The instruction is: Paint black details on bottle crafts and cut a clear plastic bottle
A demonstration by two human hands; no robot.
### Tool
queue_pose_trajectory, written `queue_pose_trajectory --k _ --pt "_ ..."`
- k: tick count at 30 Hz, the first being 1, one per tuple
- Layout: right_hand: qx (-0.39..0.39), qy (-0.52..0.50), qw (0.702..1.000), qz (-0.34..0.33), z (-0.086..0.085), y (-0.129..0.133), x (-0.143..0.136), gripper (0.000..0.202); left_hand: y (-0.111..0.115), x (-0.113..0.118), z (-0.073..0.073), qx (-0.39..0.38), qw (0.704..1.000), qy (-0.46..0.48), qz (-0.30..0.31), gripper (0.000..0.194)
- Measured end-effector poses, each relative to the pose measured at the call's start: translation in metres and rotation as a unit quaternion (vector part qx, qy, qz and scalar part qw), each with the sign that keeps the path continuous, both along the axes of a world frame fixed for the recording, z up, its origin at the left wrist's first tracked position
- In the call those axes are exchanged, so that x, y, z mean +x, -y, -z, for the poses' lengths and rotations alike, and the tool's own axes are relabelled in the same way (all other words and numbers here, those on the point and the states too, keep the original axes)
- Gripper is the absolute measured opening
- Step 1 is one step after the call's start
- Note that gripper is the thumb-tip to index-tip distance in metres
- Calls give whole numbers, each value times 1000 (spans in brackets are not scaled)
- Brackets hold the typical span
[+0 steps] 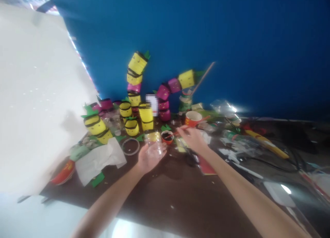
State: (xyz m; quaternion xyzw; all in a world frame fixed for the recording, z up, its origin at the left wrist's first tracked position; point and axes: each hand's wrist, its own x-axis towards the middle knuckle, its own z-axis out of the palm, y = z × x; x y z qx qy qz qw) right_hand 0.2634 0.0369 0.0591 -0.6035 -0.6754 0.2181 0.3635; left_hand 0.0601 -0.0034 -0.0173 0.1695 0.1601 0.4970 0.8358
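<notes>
"Grip status: report both sides."

"Hands apart, each occupied. The left hand (147, 161), at the centre of the frame, is turned palm up and cradles a clear cup (154, 142). The right hand (192, 137), right of centre, pinches a red brush (178, 132)."

"Reason for this arrangement?"

"Presumably steadiness. The palm supports the cup from below, leaving its upper side exposed. The brush slants down leftward into or just over a dark-filled small pot (168, 142), which stands between the hands, likely for short reach."

"Appearance of the clear cup?"

"See-through, near upright, with a dark edge around the top. Fingers show through its lower part. Yellow appears at the upper part; a yellow cup (146, 114) stands behind, so the colour's source cannot be determined."

"Remaining stock?"

"A stack of yellow and magenta cups (134, 87) rises at upper centre before the blue wall (232, 42), apparently set back to protect it from knocks."
</notes>
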Motion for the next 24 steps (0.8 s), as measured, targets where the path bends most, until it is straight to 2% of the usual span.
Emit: queue_pose_trajectory --k 4,11,17,24 --pt "-45 -56 997 17 1 0 2 28 -2 1 2 -4 1000 -4 0 54" --pt "-114 -172 976 72 15 -11 10 35 -6 0 10 -21 1000 -8 -3 54" --pt "-128 -255 952 108 22 -16 12 33 -7 0 10 -25 1000 -16 -1 55" --pt "-142 -324 928 116 26 -20 14 33 -6 0 9 -31 999 -19 -2 55"
